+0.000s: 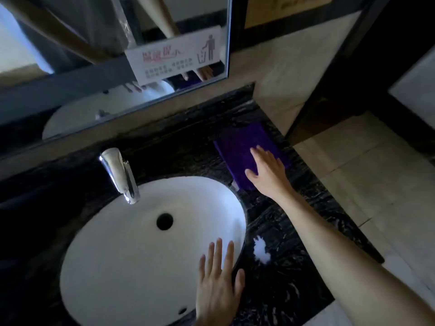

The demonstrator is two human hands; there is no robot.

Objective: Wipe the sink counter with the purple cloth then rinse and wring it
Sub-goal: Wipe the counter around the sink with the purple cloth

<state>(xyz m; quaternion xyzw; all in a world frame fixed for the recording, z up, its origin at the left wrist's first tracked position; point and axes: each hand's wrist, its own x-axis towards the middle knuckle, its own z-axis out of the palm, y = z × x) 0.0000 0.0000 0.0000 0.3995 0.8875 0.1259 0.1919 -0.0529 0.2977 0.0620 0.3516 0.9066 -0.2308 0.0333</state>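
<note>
Purple cloth (244,151) lies flat on the black marble bench (282,231), far right corner, just beside the white sink (131,250). R hand (266,170) rests on the cloth's near edge w/ fingers straight & spread, arm stretched across the bench. L hand (217,283) is flat, fingers straight & slightly apart, over the sink's near-right rim, holding nothing. Chrome tap (120,175) stands behind the basin. Mirror (113,55) above carries a sign (174,57).
</note>
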